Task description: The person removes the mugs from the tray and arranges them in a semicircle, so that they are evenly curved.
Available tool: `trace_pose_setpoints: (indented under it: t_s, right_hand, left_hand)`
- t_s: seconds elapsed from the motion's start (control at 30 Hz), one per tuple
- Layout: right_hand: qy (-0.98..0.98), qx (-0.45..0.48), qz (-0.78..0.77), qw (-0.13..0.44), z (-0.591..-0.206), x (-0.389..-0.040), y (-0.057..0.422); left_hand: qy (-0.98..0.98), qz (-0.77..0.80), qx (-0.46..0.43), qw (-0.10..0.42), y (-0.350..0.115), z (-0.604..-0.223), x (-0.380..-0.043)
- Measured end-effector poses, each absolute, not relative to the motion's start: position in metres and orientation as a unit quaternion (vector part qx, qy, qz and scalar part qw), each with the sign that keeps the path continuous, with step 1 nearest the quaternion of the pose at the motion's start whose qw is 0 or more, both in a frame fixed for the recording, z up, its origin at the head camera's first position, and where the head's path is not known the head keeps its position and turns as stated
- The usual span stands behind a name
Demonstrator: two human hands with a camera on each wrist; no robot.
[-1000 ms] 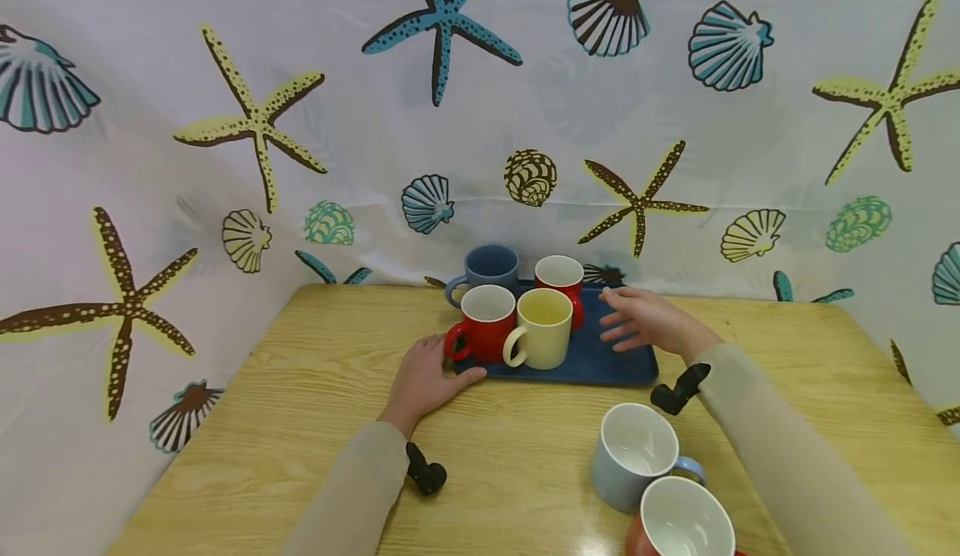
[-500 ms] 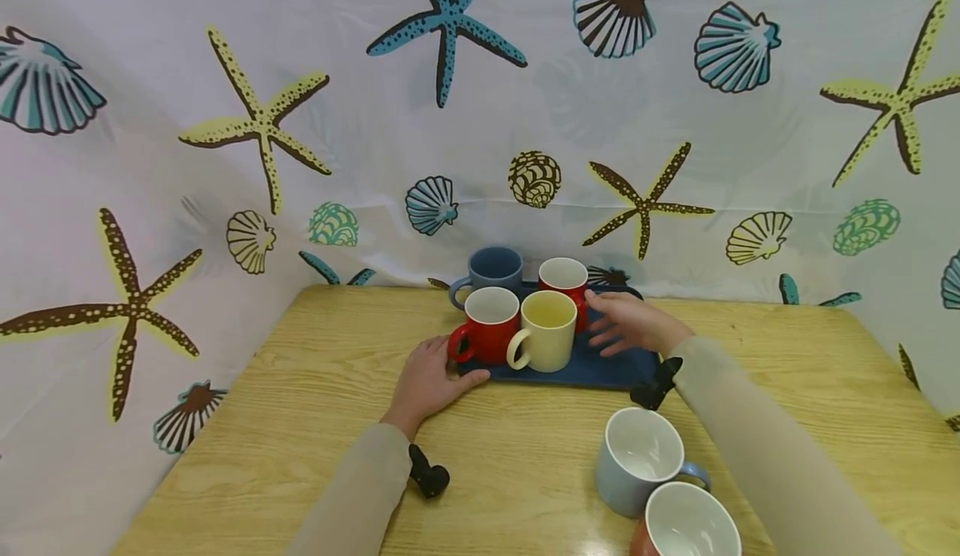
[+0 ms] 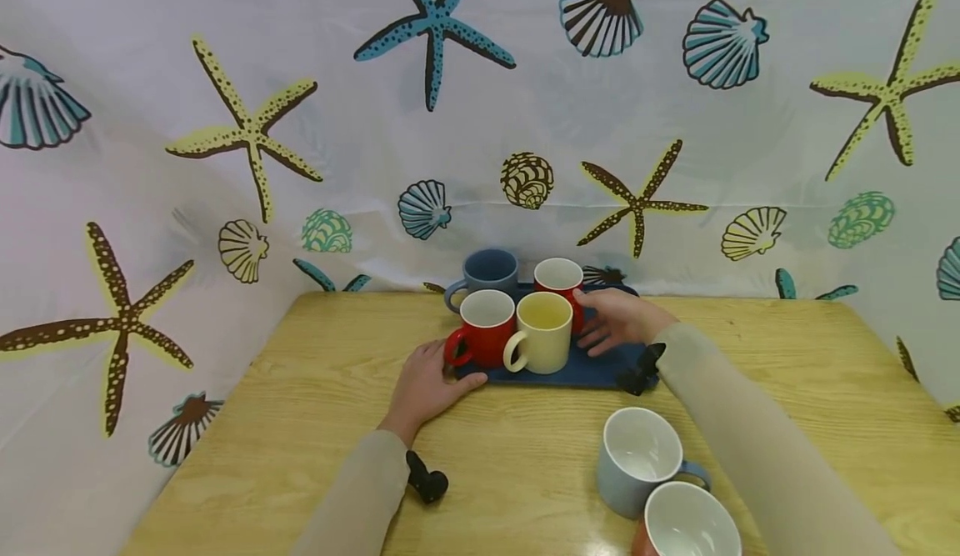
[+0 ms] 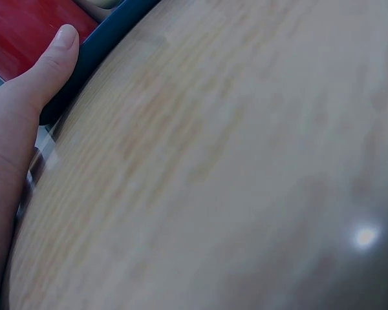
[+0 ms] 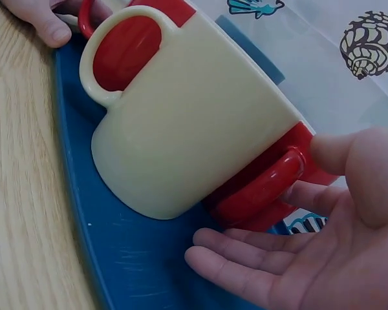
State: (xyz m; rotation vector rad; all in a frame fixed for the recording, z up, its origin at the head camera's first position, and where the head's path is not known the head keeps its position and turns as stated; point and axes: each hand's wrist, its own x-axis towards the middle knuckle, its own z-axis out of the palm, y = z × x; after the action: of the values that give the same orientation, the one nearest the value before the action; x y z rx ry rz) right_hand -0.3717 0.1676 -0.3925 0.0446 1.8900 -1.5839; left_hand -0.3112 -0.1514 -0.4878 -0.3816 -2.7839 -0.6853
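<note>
A blue tray [image 3: 592, 370] bears two red mugs, a cream mug [image 3: 545, 343] and a blue mug [image 3: 491, 271], all upright. My left hand [image 3: 427, 385] holds the tray's front left corner. Its thumb [image 4: 58, 58] lies along the rim, beside the front red mug [image 3: 491, 335]; the other fingers are partly hidden. My right hand [image 3: 618, 318] is at the back red mug [image 5: 265, 194]. The thumb is beside the handle near the mug's rim, the index fingertip is tucked behind the handle, and the remaining fingers stretch out over the tray.
A pale blue mug [image 3: 637, 464] and another red mug [image 3: 686, 523] with a white inside stand on the wooden table [image 3: 517, 464], near the right forearm. Behind the table hangs a white cloth [image 3: 465, 147] printed with starfish and shells.
My right hand has moved left over the tray to the back red mug's handle. My left hand has stayed at the tray's corner, and the mugs have kept their places.
</note>
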Motion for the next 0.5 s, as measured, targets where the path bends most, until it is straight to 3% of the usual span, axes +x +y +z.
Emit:
trace_pose_setpoints:
  t_s: [0.5]
  right_hand:
    - [0.663, 0.076, -0.664, 0.338, -0.4009, -0.3746, 0.1587]
  left_hand:
    - [-0.958, -0.234, -0.123, 0.115, -0.1531, -0.4876, -0.3109]
